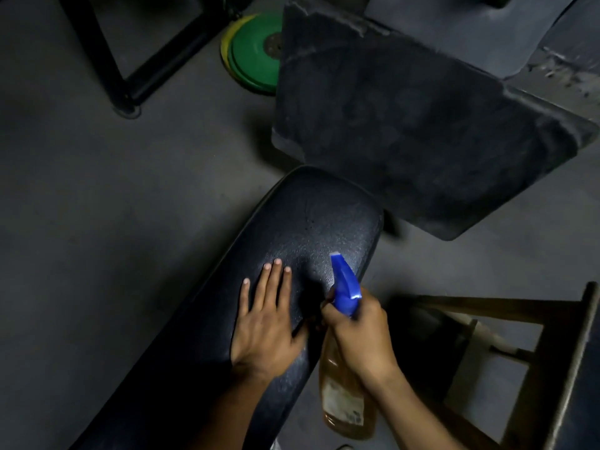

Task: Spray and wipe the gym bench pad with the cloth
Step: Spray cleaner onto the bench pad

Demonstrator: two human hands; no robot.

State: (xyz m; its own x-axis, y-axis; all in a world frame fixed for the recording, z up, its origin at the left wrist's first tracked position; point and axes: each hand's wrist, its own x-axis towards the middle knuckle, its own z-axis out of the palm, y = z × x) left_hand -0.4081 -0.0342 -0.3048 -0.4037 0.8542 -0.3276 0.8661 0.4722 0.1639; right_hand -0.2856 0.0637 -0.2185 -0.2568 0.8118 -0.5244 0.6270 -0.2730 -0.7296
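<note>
The black textured gym bench pad (311, 222) runs from the lower left up to the middle of the view. My left hand (266, 316) lies flat on the pad, fingers spread, holding nothing. Beside the pad's right edge, my right hand (360, 332) grips a spray bottle (345, 401) of amber liquid by its neck. The bottle's blue trigger head (345, 284) points up over the far end of the pad. Fine droplets speckle the pad surface. No cloth is in view.
A large dusty dark mat or board (422, 131) lies tilted just beyond the pad's far end. Green and yellow weight plates (253, 53) lean behind it. A black metal frame (130, 76) stands at upper left. A wooden stool (535, 352) sits at lower right on the grey floor.
</note>
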